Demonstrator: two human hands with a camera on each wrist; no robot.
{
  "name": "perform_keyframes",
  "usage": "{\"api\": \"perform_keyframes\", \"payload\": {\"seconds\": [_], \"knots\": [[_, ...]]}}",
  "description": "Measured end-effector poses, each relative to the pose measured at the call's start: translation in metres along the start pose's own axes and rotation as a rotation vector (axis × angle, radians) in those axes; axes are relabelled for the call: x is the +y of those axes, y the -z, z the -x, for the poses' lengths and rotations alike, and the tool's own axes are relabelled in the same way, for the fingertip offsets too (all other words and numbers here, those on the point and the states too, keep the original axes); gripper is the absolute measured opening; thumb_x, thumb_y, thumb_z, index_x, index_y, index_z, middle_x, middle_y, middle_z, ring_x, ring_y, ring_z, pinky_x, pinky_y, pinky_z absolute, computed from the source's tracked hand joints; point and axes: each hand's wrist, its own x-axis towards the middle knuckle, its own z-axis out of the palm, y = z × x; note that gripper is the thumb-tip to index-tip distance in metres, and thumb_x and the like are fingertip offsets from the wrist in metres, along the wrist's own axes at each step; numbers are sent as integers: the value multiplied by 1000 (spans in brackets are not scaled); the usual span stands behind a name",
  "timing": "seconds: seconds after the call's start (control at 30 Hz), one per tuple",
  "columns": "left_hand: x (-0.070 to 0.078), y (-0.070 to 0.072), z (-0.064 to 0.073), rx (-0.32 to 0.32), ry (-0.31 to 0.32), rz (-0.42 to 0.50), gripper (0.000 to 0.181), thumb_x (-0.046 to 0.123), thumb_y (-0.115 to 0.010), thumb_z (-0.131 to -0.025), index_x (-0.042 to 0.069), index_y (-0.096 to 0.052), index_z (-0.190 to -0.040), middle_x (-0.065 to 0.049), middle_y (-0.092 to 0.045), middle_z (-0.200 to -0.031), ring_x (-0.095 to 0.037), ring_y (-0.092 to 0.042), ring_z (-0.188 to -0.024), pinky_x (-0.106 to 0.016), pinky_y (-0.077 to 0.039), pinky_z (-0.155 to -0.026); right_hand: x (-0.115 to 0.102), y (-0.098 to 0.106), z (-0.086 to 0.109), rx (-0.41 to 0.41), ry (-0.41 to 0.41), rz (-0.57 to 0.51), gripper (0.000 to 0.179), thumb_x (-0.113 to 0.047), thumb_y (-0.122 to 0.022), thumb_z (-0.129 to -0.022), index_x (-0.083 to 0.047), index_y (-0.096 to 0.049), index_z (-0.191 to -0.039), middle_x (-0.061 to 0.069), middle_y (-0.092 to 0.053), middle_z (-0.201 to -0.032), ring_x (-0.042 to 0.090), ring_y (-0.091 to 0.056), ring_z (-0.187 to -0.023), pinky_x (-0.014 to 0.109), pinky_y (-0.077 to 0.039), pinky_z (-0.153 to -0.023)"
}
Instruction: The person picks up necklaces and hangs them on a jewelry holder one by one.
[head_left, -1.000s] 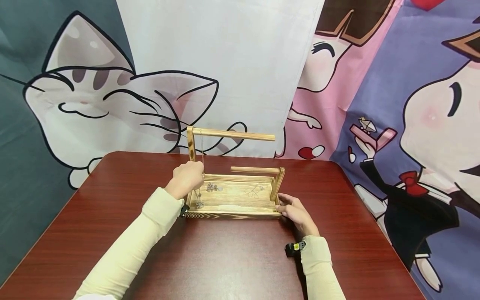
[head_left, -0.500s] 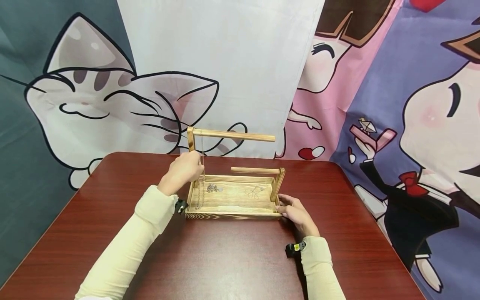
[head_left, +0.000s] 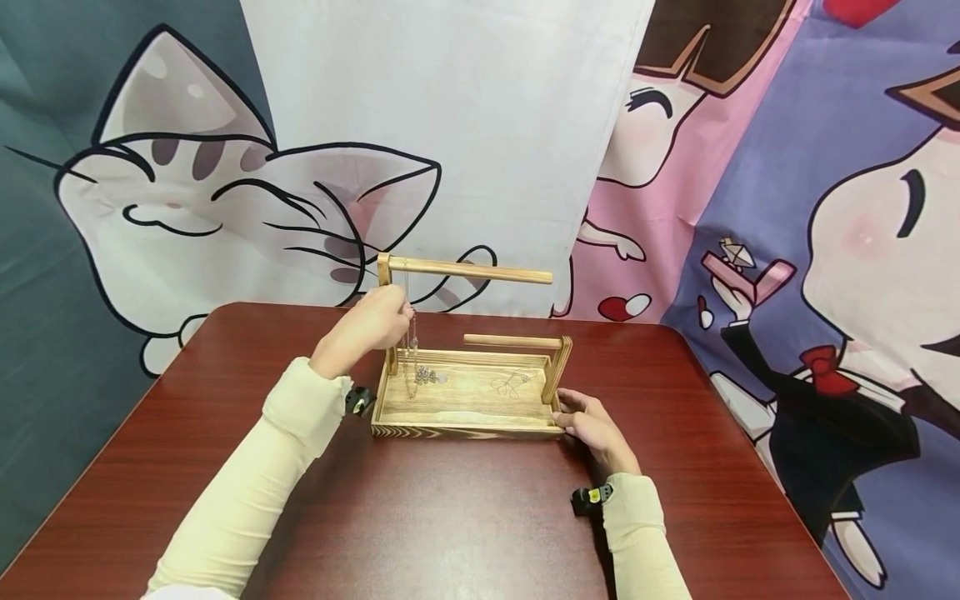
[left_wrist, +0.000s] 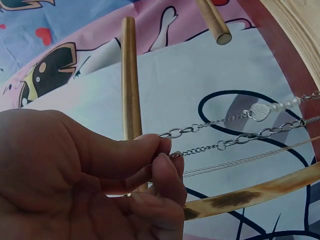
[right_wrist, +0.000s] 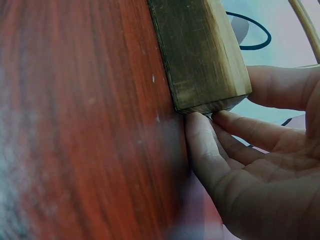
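My left hand (head_left: 367,321) pinches a silver chain necklace (left_wrist: 232,140) between thumb and fingertips, with two strands running down from the grip. A heart charm (left_wrist: 259,112) and small white beads show on one strand. The hand is raised beside the left post of a wooden jewelry stand (head_left: 465,433), below its upper bar (head_left: 480,270). Behind the necklace, a fine gold-toned chain (left_wrist: 240,162) hangs from that bar. My right hand (head_left: 596,425) grips the right end of the stand's tray, fingers against the outer face of its corner (right_wrist: 210,102).
A bunched silver chain (head_left: 426,377) and a thin looped necklace (head_left: 510,384) lie in the tray. The shorter bar (head_left: 513,341) juts left from the right post. The stand rests on a reddish-brown table (head_left: 465,517), with a cartoon-printed cloth (head_left: 487,125) behind it.
My left hand has risen from the tray's left side toward the upper bar, lifting the silver necklace so that it hangs. The right hand stays at the tray's end.
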Motion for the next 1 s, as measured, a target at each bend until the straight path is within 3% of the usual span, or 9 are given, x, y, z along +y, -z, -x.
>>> {"api": "perform_keyframes", "payload": {"seconds": [0.1, 0.37, 0.6, 1.0], "knots": [[2, 3, 0, 15, -6, 14, 26, 10, -39, -93, 8, -40, -67, -8, -40, -69, -23, -44, -67, -34, -38, -63, 0, 0, 1, -1, 1, 3, 58, -3, -57, -83, 1, -36, -137, 23, -47, -130, 25, -48, -113, 30, -43, -80], [5, 10, 1, 175, -69, 96, 16, 13, -46, -94, 2, -54, -87, -10, -54, -80, -25, -51, -74, -36, -42, -69, -2, -1, 2, 0, 3, 2, 58, -4, -57, -83, 0, -36, -137, 21, -47, -131, 24, -48, -112, 28, -43, -79], [8, 15, 0, 290, -99, 144, 16, 14, -48, -94, 4, -57, -84, -10, -55, -75, -25, -53, -72, -36, -42, -65, -1, -1, 4, 0, 18, -11, 54, -2, -55, -84, 1, -38, -135, 22, -49, -127, 21, -49, -104, 25, -44, -71], [13, 22, -2, 369, -102, 186, 16, 18, -51, -93, 7, -62, -89, -7, -60, -73, -22, -53, -66, -34, -41, -59, -2, -1, 3, -3, 34, -4, 55, 0, -55, -84, 2, -38, -136, 23, -49, -128, 22, -52, -104, 24, -44, -69]]}}
